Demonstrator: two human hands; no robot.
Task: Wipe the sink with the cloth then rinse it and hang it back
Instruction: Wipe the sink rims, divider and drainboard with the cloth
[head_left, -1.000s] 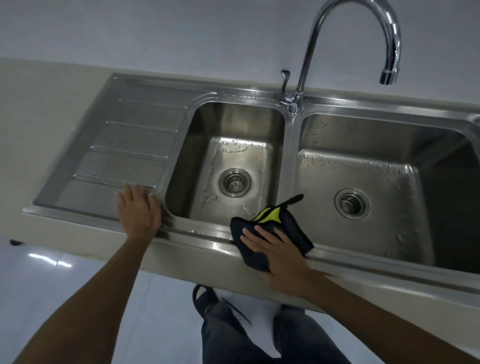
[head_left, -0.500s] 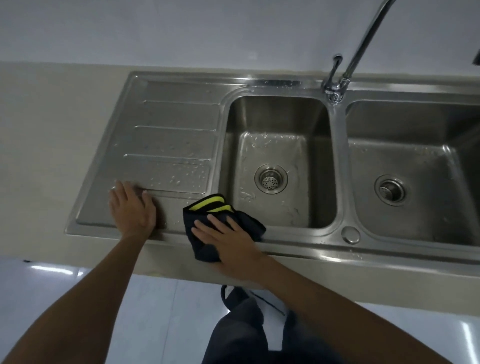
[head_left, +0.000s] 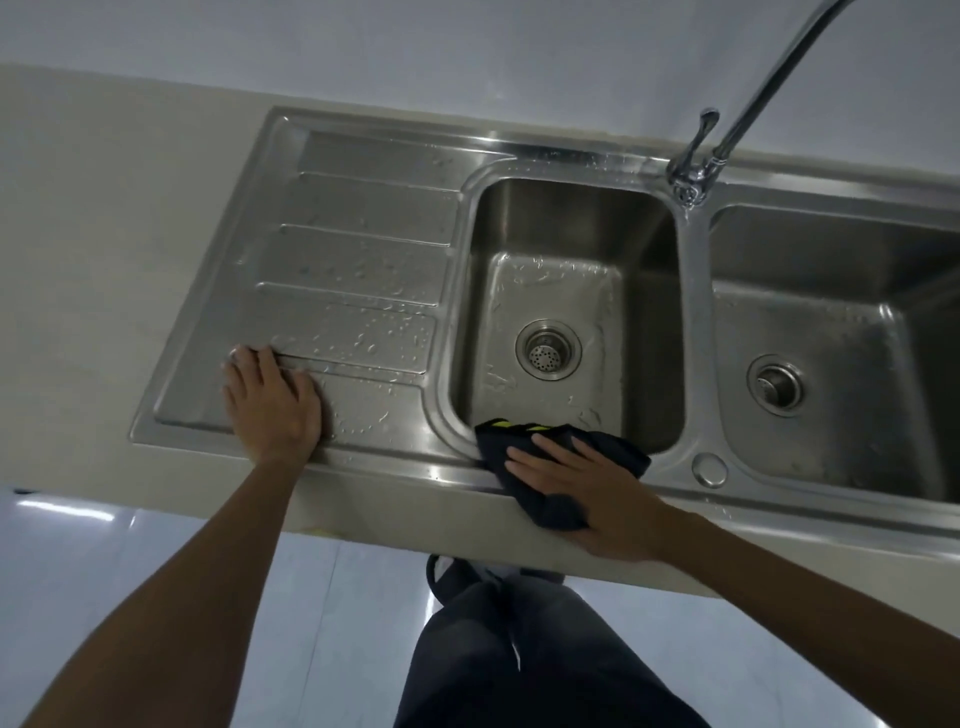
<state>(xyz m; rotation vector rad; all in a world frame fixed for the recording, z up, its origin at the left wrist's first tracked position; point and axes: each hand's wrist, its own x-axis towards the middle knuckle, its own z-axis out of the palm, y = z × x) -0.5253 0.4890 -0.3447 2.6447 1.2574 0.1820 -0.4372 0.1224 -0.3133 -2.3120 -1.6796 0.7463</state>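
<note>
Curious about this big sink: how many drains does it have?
2: one drain in the left basin floor, another drain in the right basin. That basin runs off frame, so another may be hidden.

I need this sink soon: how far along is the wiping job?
Nothing looks finished. In hand: the right hand presses the dark cloth on the sink's front rim; the left hand rests on the drainboard, dotted with droplets. Left: rinsing and hanging the cloth.

Pressing a dark cloth (head_left: 553, 509) with a yellow stripe flat onto the front rim of the sink (head_left: 415, 467) with the right hand (head_left: 587, 493), at the near edge of the left bowl (head_left: 561, 234). Resting the left hand (head_left: 272, 405), fingers straight, on the wet draining board (head_left: 353, 260). Beyond, a tap (head_left: 691, 176) behind the divide between the left bowl and the right bowl (head_left: 831, 322).
</note>
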